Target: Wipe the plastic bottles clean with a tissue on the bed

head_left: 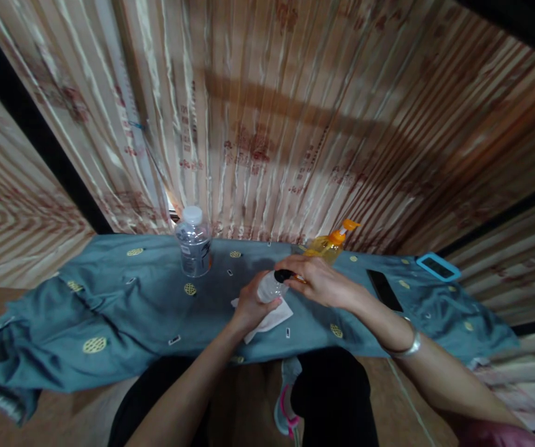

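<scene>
My left hand [251, 302] is closed round a small clear plastic bottle [270, 288], which it holds tilted above the table. My right hand [316, 279] pinches a small black piece [283, 275] at the bottle's upper end. A bit of orange shows between the right fingers; what it belongs to I cannot make out. Below the bottle lies a folded white tissue [274, 316], partly covered by the left hand. Just behind my right hand stands a yellow pump bottle [327, 248] with an orange pump head, its lower part hidden.
A larger clear bottle [195, 245] with a white cap stands at the back left. To the right lie a black phone [385, 290] and a blue-framed device [438, 267]. A teal patterned cloth [146, 310] covers the table, against a pleated curtain [258, 143].
</scene>
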Motion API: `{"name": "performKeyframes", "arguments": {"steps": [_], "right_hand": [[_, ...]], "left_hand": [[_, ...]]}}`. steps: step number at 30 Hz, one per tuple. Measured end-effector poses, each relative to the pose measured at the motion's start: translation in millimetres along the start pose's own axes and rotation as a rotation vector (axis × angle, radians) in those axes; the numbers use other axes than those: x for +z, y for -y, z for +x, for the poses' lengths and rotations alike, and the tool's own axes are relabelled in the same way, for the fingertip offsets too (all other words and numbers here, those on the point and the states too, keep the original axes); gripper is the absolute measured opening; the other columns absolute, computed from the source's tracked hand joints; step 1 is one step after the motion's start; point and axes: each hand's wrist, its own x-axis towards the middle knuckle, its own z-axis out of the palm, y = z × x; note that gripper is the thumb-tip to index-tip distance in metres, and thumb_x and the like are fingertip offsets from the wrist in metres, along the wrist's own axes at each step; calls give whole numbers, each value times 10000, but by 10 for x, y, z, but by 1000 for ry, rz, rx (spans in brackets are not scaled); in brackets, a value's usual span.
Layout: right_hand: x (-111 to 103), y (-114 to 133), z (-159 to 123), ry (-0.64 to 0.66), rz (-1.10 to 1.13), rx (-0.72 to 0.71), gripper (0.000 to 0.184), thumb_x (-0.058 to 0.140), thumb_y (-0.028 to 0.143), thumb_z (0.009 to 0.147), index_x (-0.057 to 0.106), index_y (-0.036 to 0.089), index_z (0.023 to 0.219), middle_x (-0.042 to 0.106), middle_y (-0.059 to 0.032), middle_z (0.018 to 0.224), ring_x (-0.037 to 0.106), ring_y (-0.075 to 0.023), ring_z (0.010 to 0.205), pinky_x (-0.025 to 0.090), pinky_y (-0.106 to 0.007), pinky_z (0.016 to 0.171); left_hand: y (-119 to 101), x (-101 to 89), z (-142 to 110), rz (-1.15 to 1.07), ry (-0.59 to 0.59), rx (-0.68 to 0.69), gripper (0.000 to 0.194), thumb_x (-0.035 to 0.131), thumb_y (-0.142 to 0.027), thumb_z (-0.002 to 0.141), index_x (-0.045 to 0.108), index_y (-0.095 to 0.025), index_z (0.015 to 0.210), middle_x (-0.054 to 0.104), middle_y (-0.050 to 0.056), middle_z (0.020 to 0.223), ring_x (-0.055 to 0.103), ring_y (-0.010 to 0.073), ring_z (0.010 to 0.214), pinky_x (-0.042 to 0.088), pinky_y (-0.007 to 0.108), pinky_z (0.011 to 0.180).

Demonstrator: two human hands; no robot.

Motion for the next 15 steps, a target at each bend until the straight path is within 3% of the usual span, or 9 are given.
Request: {"name": "performKeyframes", "arguments": {"steps": [8, 15], "right_hand": [[-58, 38, 73, 127, -157, 32, 268, 573, 109, 909, 640, 138, 1167, 713, -102, 1050, 690, -210, 942, 482, -305, 788], [-29, 48, 104, 146, -281, 130, 205, 601, 332, 968, 634, 144, 1042, 655, 5, 805, 631, -147, 728, 469, -287, 669]], "left_hand": [[0, -5, -3, 31, 32, 6, 571, 785, -198, 666, 615, -248, 1209, 741, 15, 1188, 706, 248, 1070, 550, 366, 961], [37, 18, 3, 64, 40, 21, 599, 790, -186, 667, 609, -239, 1235, 735, 18, 1198, 701, 252, 1082, 543, 371, 973]]}}
